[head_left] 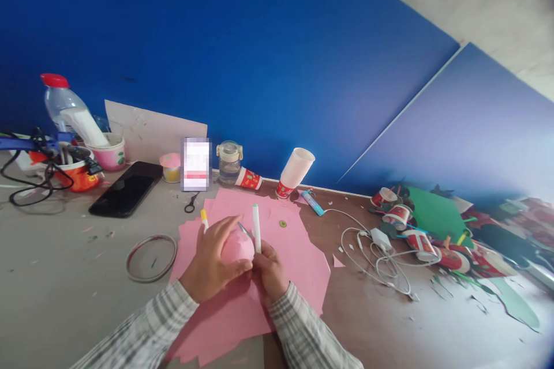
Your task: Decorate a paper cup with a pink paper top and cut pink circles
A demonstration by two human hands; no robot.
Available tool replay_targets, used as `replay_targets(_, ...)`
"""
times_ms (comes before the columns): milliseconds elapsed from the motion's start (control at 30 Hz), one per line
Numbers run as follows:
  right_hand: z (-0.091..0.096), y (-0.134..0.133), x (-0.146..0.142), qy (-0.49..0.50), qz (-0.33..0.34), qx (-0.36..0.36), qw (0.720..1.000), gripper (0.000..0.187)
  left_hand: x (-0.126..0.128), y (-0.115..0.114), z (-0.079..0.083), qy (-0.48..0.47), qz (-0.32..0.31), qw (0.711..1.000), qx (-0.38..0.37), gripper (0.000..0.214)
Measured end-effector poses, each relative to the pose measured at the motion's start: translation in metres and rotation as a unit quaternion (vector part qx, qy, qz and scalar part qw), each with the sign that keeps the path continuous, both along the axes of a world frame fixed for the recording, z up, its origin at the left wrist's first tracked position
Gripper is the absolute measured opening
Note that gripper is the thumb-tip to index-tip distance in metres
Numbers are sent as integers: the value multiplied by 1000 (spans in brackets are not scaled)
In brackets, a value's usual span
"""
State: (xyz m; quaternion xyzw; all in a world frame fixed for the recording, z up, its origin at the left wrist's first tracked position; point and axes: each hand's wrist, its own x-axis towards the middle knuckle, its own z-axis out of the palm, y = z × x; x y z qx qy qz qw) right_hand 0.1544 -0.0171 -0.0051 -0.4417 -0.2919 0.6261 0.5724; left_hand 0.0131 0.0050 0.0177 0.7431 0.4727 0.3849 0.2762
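My left hand [208, 259] is curved round a rounded pink paper piece [238, 246], its thumb along the near side. Close beside it, my right hand [272, 270] is closed on a white marker [257, 228], which points up and shows a green end. The right fingertips meet the edge of the pink piece; whether they pinch it too is hidden. Under both hands lies a large pink paper sheet [298, 265] with ragged edges. A yellow-tipped marker [204, 218] shows just behind the left fingers. A small green round item [283, 223] rests on the sheet.
Behind the sheet stand a lidded glass jar [229, 164], a tilted cup stack [296, 170] and a tipped red cup [250, 179]. Scissors [191, 202], a black phone [126, 190] and a tape ring [151, 258] lie left. Right are a white cable [346, 242] and several decorated cups [418, 242].
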Motion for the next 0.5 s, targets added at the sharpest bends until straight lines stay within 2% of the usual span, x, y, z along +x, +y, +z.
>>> replay_targets(33, 1, 1, 3, -10, -6, 3, 1000, 24, -3, 1, 2, -17, 9, 1000, 1, 79)
replay_targets(100, 7, 2, 10, -35, -24, 14, 999, 27, -10, 3, 8, -60, 39, 997, 12, 77)
replay_targets(233, 31, -9, 27, -111, -97, 77, 986, 27, -24, -2, 27, -154, 99, 980, 78, 44)
replay_targets(300, 44, -22, 29, -261, -127, 171, 941, 23, -28, -10, 38, -188, 94, 975, 74, 34)
replay_targets(333, 50, -28, 27, -309, -104, 207, 922, 19, -29, -16, 43, -208, 68, 975, 41, 33)
replay_targets(400, 59, -40, 19, -367, -11, 255, 895, 15, -30, -27, 50, -233, -60, 969, -50, 41)
replay_targets(433, 63, -45, 13, -370, 48, 270, 888, 16, -29, -33, 52, -239, -118, 960, -84, 47)
replay_targets(500, 70, -52, 0, -349, 160, 289, 877, 22, -28, -41, 53, -238, -200, 944, -115, 40)
